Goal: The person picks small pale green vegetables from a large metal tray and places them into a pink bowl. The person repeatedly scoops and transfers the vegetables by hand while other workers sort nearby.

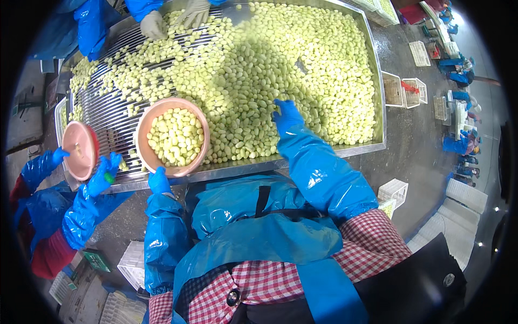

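My left hand (pixel 160 182), in a blue glove, grips the near rim of a pink plastic basin (pixel 141 135). Pale green oval fruits (pixel 176 135) fill much of this basin, which rests at the near side of a metal sorting table (pixel 243 165). Over a large heap of the same fruits (pixel 251 93) is my right hand (pixel 288 115), also gloved in blue. Its thumb and a finger are apart, with nothing seen held between them; the palm side is hidden. Both my forearms wear shiny blue sleeves.
Metal slats (pixel 97 103) form the table's left part. A co-worker's gloved hands (pixel 103 176) are by another pink basin (pixel 79 152) at left. Across the table, grey-gloved hands (pixel 153 25) touch fruits. Plastic crates (pixel 392 89) stand on the floor at right; more people work beyond.
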The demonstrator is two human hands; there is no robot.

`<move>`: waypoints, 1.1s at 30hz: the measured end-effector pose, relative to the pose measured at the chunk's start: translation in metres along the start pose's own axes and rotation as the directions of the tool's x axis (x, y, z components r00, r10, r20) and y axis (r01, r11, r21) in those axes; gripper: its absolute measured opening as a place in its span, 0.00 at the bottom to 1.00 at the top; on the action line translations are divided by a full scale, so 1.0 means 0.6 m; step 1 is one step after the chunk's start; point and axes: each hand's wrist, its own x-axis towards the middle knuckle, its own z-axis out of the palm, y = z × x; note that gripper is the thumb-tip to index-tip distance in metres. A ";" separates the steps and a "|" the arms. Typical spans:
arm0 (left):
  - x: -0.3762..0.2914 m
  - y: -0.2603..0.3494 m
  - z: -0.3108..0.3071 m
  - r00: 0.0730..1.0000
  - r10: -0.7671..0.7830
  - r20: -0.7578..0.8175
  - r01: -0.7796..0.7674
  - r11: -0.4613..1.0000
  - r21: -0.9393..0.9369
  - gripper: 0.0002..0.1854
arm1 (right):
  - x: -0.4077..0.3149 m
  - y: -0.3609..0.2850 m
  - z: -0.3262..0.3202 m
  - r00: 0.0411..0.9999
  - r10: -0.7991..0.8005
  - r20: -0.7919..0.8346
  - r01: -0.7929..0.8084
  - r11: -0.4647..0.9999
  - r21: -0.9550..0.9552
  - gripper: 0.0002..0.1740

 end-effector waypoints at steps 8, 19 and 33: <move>-0.008 0.025 -0.009 0.984 0.150 0.093 -0.173 0.696 0.697 0.17 | -0.007 -0.041 -0.005 0.951 0.160 0.264 -0.264 0.865 0.426 0.15; -0.073 0.058 0.006 0.975 0.107 -0.194 -0.059 0.970 0.237 0.15 | -0.045 -0.324 0.083 0.884 -0.274 0.378 0.047 0.857 0.513 0.44; -0.079 0.227 -0.100 0.953 -0.209 0.220 0.291 0.834 -0.469 0.17 | -0.125 -0.460 -0.048 0.644 -0.470 0.604 -0.199 0.660 0.725 0.37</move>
